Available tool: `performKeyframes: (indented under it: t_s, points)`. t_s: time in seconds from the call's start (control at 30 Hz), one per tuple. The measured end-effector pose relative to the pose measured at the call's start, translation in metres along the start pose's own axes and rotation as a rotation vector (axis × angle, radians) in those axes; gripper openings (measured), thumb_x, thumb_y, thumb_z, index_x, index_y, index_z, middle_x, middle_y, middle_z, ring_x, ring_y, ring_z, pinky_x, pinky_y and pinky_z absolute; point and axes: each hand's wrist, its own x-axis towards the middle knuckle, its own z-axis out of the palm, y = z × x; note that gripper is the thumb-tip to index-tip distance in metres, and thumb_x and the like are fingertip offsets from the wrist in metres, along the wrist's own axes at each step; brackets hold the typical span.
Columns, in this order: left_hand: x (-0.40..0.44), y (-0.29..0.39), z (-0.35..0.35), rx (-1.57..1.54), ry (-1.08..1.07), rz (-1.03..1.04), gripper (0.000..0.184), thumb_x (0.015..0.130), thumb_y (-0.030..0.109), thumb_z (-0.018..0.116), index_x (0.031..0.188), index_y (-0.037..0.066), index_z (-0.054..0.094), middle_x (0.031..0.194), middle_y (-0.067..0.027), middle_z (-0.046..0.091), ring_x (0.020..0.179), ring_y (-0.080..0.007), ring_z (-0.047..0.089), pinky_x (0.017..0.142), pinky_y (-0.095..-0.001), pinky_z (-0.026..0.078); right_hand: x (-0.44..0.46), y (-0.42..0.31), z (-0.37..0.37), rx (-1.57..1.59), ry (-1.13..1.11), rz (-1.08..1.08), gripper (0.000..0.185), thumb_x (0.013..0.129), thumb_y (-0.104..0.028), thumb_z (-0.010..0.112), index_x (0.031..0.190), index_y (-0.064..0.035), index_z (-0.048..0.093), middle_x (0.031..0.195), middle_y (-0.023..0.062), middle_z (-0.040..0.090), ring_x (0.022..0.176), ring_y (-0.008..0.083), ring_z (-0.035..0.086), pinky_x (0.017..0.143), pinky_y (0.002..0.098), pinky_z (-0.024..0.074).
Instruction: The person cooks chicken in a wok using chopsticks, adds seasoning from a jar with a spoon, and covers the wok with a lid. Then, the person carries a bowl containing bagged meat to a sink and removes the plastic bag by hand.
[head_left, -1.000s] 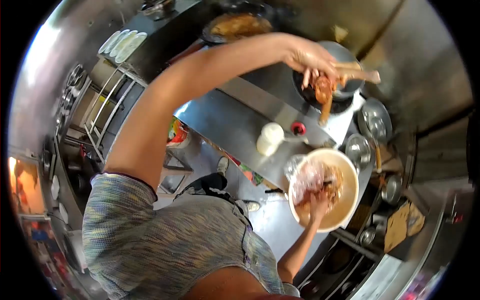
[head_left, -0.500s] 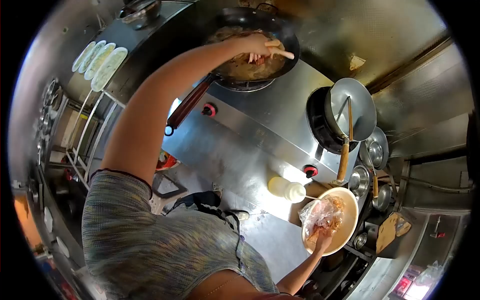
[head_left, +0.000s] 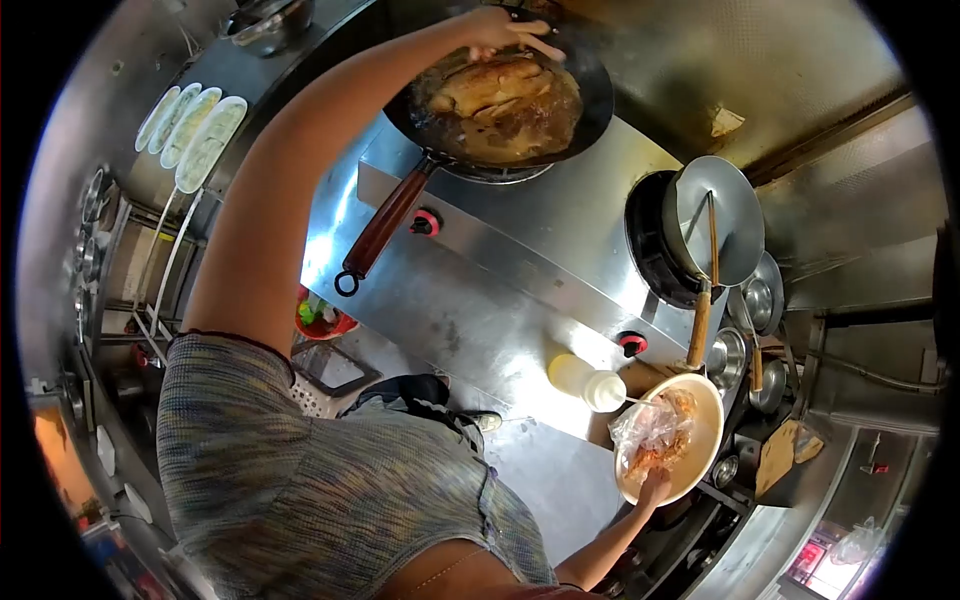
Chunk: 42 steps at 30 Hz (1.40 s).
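The left hand (head_left: 503, 32) is over the far edge of one dark wok (head_left: 400, 112); two pale, stick-like shapes jut from it, and whether they are fingers or something gripped cannot be told. Below it, one large browned piece of food (head_left: 500, 88) lies in the wok's brown liquid. The right hand (head_left: 655, 485) reaches over the near rim of one cream basin (head_left: 707, 440), fingertips at reddish food (head_left: 665, 450); what they grip, if anything, is hidden. One clear plastic bag (head_left: 640, 425) lies in that basin too. One pale bottle (head_left: 585, 382) leans just beside it. Two red-ringed knobs (head_left: 425, 222) dot the stove front, and a second wok (head_left: 738, 230), grey inside, tilts on its burner. Well apart at the left, four oblong dishes (head_left: 211, 145) sit in a row.
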Motion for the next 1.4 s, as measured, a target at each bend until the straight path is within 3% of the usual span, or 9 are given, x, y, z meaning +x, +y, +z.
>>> performKeyframes:
  t_s: [0.33,0.57,0.7,0.8,0.87,0.93,1.2,1.3,1.4]
  points:
    - [0.028,-0.098,0.032,0.197,0.059,-0.294,0.035,0.084,0.029,0.052,0.069,0.000,0.062,0.054,-0.0123,0.056,0.041,-0.0183,0.051,0.040,-0.0327,0.043,-0.004,-0.005,-0.016,-0.026,-0.132,0.093,0.023,0.074,-0.012,0.051,0.086,0.0071,0.054,0.075,0.0228,0.056,0.069,0.0335,0.054,0.065,0.0401,0.0418]
    - [0.019,-0.103,0.028,0.287,0.010,-0.273,0.028,0.083,0.024,0.053,0.071,0.001,0.062,0.055,-0.0125,0.056,0.044,-0.0185,0.052,0.040,-0.0324,0.044,-0.004,-0.002,-0.015,0.184,-0.003,-0.035,0.017,0.070,-0.009,0.049,0.062,0.0051,0.043,0.053,0.0061,0.035,0.052,0.0142,0.035,0.047,0.0328,0.0307]
    - [0.000,-0.096,0.001,0.409,-0.064,-0.224,0.024,0.082,0.022,0.054,0.075,0.000,0.062,0.059,-0.0137,0.058,0.048,-0.0199,0.054,0.043,-0.0338,0.046,-0.003,-0.003,-0.017,0.081,-0.088,0.004,0.024,0.078,-0.015,0.046,0.075,0.0085,0.046,0.059,0.0135,0.042,0.056,0.0202,0.039,0.052,0.0372,0.0352]
    - [0.001,-0.113,0.003,0.508,0.154,-0.163,0.027,0.075,0.029,0.062,0.072,0.002,0.063,0.060,-0.0136,0.059,0.049,-0.0224,0.057,0.045,-0.0337,0.050,-0.004,-0.008,-0.015,0.053,-0.047,0.007,0.024,0.078,-0.015,0.046,0.077,0.0089,0.047,0.060,0.0146,0.044,0.057,0.0208,0.041,0.052,0.0372,0.0355]
    - [0.013,-0.125,0.006,0.518,-0.048,-0.161,0.025,0.078,0.025,0.058,0.074,0.001,0.062,0.061,-0.0132,0.059,0.046,-0.0208,0.056,0.042,-0.0335,0.048,-0.005,-0.006,-0.017,0.049,-0.085,0.009,0.023,0.078,-0.014,0.045,0.079,0.0086,0.048,0.061,0.0152,0.045,0.057,0.0213,0.041,0.053,0.0373,0.0359]
    - [-0.024,-0.075,-0.024,0.466,-0.318,-0.180,0.025,0.079,0.022,0.058,0.086,-0.002,0.059,0.066,-0.0141,0.059,0.047,-0.0197,0.055,0.041,-0.0337,0.046,-0.008,-0.009,-0.016,0.078,-0.061,-0.009,0.021,0.076,-0.013,0.045,0.074,0.0077,0.046,0.058,0.0137,0.041,0.055,0.0196,0.039,0.051,0.0366,0.0343]
    - [-0.067,0.026,0.004,0.309,-0.545,0.166,0.020,0.076,0.016,0.056,0.082,-0.002,0.057,0.060,-0.0118,0.057,0.048,-0.0170,0.055,0.040,-0.0311,0.043,-0.010,-0.019,-0.018,0.159,0.032,-0.014,0.022,0.074,-0.011,0.047,0.062,0.0039,0.037,0.052,0.0086,0.029,0.051,0.0150,0.031,0.047,0.0338,0.0286]
    - [-0.039,0.028,0.051,0.230,-0.435,0.160,0.025,0.076,0.013,0.054,0.094,-0.004,0.052,0.062,-0.0138,0.058,0.050,-0.0194,0.056,0.043,-0.0322,0.044,-0.003,0.003,-0.016,0.055,-0.070,0.083,0.028,0.081,-0.018,0.046,0.079,0.0093,0.050,0.066,0.0196,0.051,0.061,0.0251,0.047,0.057,0.0394,0.0387]
    - [-0.021,0.040,0.076,0.225,-0.347,0.130,0.030,0.076,0.012,0.053,0.101,-0.005,0.048,0.063,-0.0150,0.059,0.052,-0.0224,0.057,0.047,-0.0347,0.046,-0.005,0.009,-0.023,-0.026,-0.112,0.011,0.032,0.083,-0.022,0.045,0.084,0.0090,0.052,0.071,0.0217,0.055,0.063,0.0282,0.049,0.059,0.0398,0.0401]
